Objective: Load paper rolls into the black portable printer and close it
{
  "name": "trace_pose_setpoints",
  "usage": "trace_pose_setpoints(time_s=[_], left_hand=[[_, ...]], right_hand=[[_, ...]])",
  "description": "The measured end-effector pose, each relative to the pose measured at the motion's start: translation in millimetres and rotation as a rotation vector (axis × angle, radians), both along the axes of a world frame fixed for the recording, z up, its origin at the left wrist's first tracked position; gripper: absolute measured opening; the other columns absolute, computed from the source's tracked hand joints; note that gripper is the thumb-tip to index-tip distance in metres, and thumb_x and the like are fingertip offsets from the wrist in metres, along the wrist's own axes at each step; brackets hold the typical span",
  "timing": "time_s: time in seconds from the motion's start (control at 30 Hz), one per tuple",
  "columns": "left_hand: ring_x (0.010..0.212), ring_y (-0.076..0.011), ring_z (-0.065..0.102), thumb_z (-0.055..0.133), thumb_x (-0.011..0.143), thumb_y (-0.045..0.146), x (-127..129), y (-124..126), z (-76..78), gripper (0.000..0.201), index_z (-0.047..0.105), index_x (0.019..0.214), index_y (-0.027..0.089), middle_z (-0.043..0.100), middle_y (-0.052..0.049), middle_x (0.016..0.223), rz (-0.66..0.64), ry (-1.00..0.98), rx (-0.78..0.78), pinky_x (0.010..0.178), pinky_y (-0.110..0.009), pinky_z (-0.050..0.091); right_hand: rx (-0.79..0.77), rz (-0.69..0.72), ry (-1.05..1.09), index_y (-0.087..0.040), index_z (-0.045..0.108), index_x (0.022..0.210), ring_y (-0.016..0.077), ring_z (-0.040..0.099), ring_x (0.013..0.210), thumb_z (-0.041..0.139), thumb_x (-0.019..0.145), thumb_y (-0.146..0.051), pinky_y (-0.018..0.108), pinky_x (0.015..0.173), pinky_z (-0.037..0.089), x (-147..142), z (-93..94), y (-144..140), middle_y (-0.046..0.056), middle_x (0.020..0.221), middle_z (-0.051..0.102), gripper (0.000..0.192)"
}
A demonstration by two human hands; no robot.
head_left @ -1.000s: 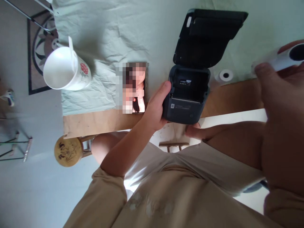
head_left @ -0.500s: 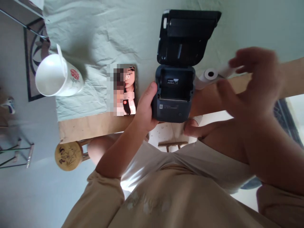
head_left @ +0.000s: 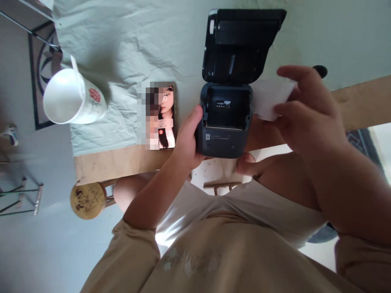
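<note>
My left hand [head_left: 190, 138] grips a dark, compact label printer [head_left: 224, 140] by its left side. The printer's lid [head_left: 241, 49] is swung up, and the bay inside holds no roll; a small printed label shows at its bottom. Just right of the printer, my right hand [head_left: 308, 101] has thumb and fingers round a white paper roll [head_left: 270, 97]. The paper's left end meets the printer's edge in view; whether they touch I cannot tell. Left of my left hand, a phone [head_left: 166, 116] with a lit screen lies on the cloth.
A white mug [head_left: 97, 103] with a red flower lies tilted in view at the left of the green tablecloth [head_left: 128, 49]. A dark round object [head_left: 320, 71] sits behind my right hand. The wooden table edge [head_left: 116, 165] runs before me, with a round stool [head_left: 88, 200] below it.
My right hand has moved left towards the printer, its fingers now round the paper. The roll's round end with its dark core no longer shows. My left hand and the printer have barely moved.
</note>
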State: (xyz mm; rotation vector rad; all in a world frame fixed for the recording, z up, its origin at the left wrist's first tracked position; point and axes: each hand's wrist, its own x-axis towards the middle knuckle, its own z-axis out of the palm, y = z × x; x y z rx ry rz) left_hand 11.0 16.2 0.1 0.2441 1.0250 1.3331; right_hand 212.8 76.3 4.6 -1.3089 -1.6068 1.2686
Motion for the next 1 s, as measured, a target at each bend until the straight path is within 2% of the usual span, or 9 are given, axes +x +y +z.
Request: trace_pose_setpoints(time_s=[0.1,0.17,0.27,0.37,0.47,0.53,0.6,0.87,1.0], left_hand=[[0.106,-0.0245,0.075,0.048,0.100,0.051,-0.2,-0.2,0.1,0.038,0.070,0.095,0.020,0.072,-0.002,0.081,-0.008,0.016,0.007,0.086,-0.033,0.064],[0.108,-0.0245,0.075,0.049,0.101,0.050,0.1,-0.2,0.4,0.037,0.070,0.094,0.020,0.073,-0.002,0.083,-0.002,0.000,0.025,0.088,-0.033,0.064],[0.112,-0.0254,0.073,0.048,0.101,0.052,0.4,-0.1,0.1,0.040,0.070,0.093,0.020,0.074,-0.004,0.087,-0.005,-0.018,0.025,0.090,-0.033,0.063],[0.112,-0.0262,0.073,0.051,0.099,0.055,-0.1,-0.5,-1.7,0.040,0.071,0.092,0.020,0.073,-0.003,0.084,-0.013,0.003,0.022,0.089,-0.033,0.064],[0.112,-0.0248,0.073,0.057,0.097,0.049,-0.8,-1.3,-3.5,0.032,0.072,0.094,0.021,0.074,-0.001,0.084,-0.003,0.017,0.073,0.090,-0.031,0.064],[0.113,-0.0244,0.073,0.057,0.097,0.045,-0.8,-1.6,-3.2,0.028,0.072,0.095,0.021,0.074,-0.001,0.084,-0.007,0.014,0.097,0.091,-0.031,0.063],[0.113,-0.0252,0.073,0.054,0.098,0.046,-0.3,-1.8,-1.3,0.031,0.071,0.094,0.020,0.074,-0.002,0.083,-0.017,0.011,0.081,0.092,-0.033,0.063],[0.114,-0.0310,0.072,0.052,0.098,0.050,1.5,-2.5,6.0,0.035,0.069,0.097,0.019,0.072,-0.005,0.084,-0.058,0.014,0.009,0.089,-0.040,0.064],[0.116,-0.0297,0.072,0.054,0.097,0.051,0.7,-2.0,3.4,0.035,0.070,0.097,0.021,0.072,-0.003,0.083,-0.032,0.014,-0.004,0.092,-0.039,0.063]], right_hand=[[-0.264,-0.047,0.202,-0.021,0.048,0.120,0.0072,0.052,0.067,0.053,0.068,-0.029,0.024,0.056,0.040,-2.6,6.9,1.3,0.002,0.088,0.052,0.052],[-0.262,-0.063,0.212,-0.021,0.049,0.111,0.0052,0.050,0.067,0.058,0.067,-0.029,0.023,0.056,0.040,-5.5,12.1,0.9,0.001,0.086,0.051,0.046],[-0.285,-0.058,0.271,-0.023,0.049,0.114,0.0043,0.053,0.071,0.061,0.068,-0.026,0.020,0.058,0.043,-9.5,18.7,-1.5,-0.002,0.088,0.052,0.047],[-0.414,-0.099,0.336,-0.028,0.045,0.127,0.0041,0.057,0.073,0.054,0.074,-0.017,0.022,0.063,0.051,-12.9,23.0,-3.6,-0.004,0.092,0.055,0.055],[-0.501,-0.142,0.376,-0.023,0.049,0.122,0.0052,0.059,0.073,0.048,0.079,-0.015,0.023,0.063,0.054,-16.0,23.9,-4.3,-0.002,0.090,0.056,0.044],[-0.494,-0.146,0.406,-0.018,0.053,0.110,0.0056,0.059,0.068,0.052,0.078,-0.015,0.019,0.057,0.051,-17.3,22.4,-4.3,-0.001,0.083,0.054,0.032],[-0.457,-0.120,0.441,-0.018,0.054,0.105,0.0056,0.057,0.064,0.058,0.074,-0.015,0.018,0.052,0.048,-17.4,19.8,-4.2,-0.002,0.080,0.053,0.031],[-0.412,-0.065,0.408,-0.028,0.048,0.120,0.0040,0.059,0.076,0.057,0.073,-0.016,0.024,0.070,0.056,-12.5,13.8,-1.1,-0.004,0.091,0.055,0.049],[-0.451,-0.053,0.392,-0.026,0.048,0.122,0.0034,0.055,0.070,0.054,0.071,-0.020,0.021,0.060,0.050,-13.3,17.9,-0.7,-0.002,0.093,0.057,0.051]])
